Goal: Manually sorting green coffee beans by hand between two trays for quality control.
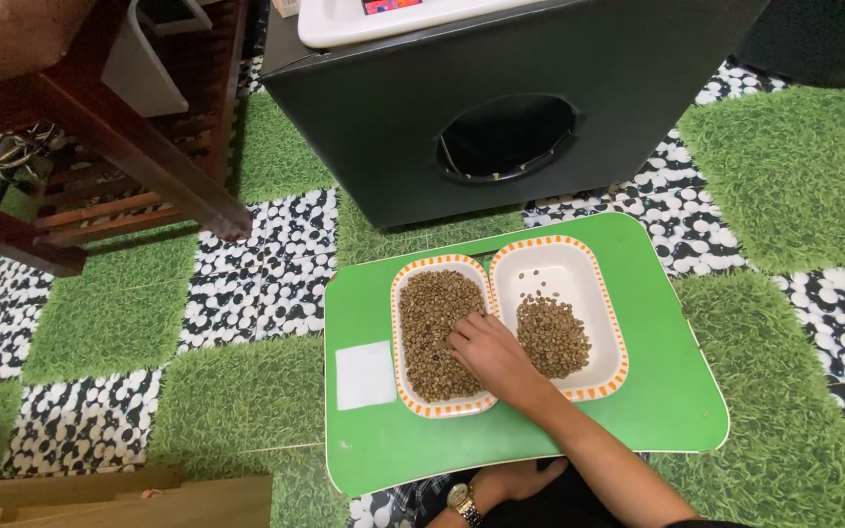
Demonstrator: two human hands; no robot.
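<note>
Black box (pixel 374 127) is standing just behind the green tray (pixel 657 391), round hole facing the tray. Wooden frame (pixel 119 147) is sitting well left of the tray, behind it. On the tray, two orange-rimmed dishes are lying side by side, touching: left dish (pixel 405 293) full of beans (pixel 427 313), right dish (pixel 579 269) holding a smaller pile. White card (pixel 365 374) is lying left of the dishes. Right hand (pixel 489 354) is reaching across into the left dish, fingers narrow, tips in the beans (grip unclear). Left hand (pixel 515 481), watch on wrist, is resting below the tray's near edge, loosely curled, holding nothing visible.
</note>
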